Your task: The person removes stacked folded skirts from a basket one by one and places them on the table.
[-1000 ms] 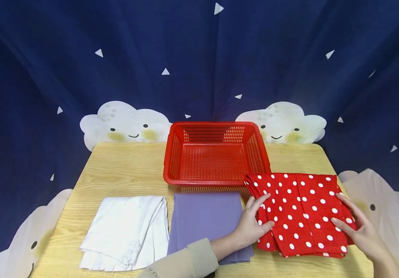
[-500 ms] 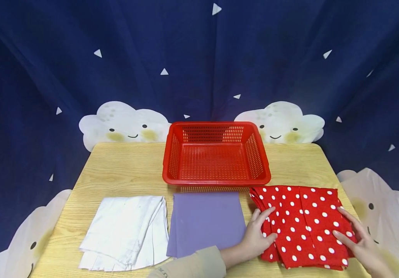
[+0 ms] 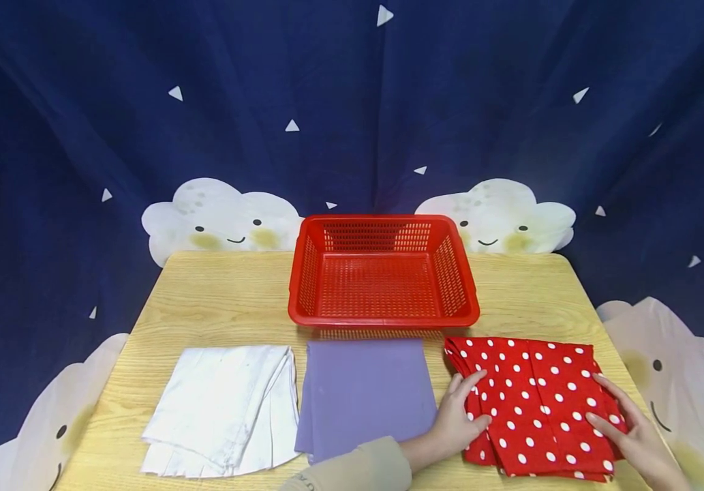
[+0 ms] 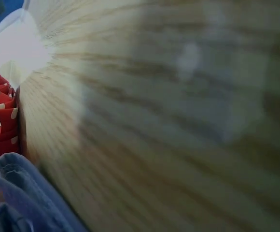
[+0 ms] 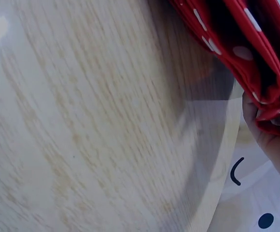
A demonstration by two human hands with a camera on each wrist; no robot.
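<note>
A folded red cloth with white polka dots (image 3: 542, 409) lies at the right front of the table, just beyond the purple cloth. My left hand (image 3: 452, 423) grips its left side, thumb and fingers spread along the edge. At the opposite side, my right hand (image 3: 636, 433) holds the right edge. In the right wrist view, stacked folds of the polka-dot cloth (image 5: 256, 58) hang over the table beside the hand (image 5: 270, 145). Beside my left forearm is a folded purple cloth (image 3: 364, 395), whose folded edge (image 4: 34, 193) also appears in the left wrist view.
A red plastic basket (image 3: 382, 322) with perforated walls stands at the back middle, nothing inside it. To the left lies a folded white cloth (image 3: 217, 402). Under everything is a wooden table (image 3: 229, 300), backed by a dark blue curtain (image 3: 352, 102) with clouds.
Both hands have brought the polka-dot cloth down toward the table's front edge, away from the basket. It no longer overlaps the basket or purple cloth. The basket and white cloth stay put.
</note>
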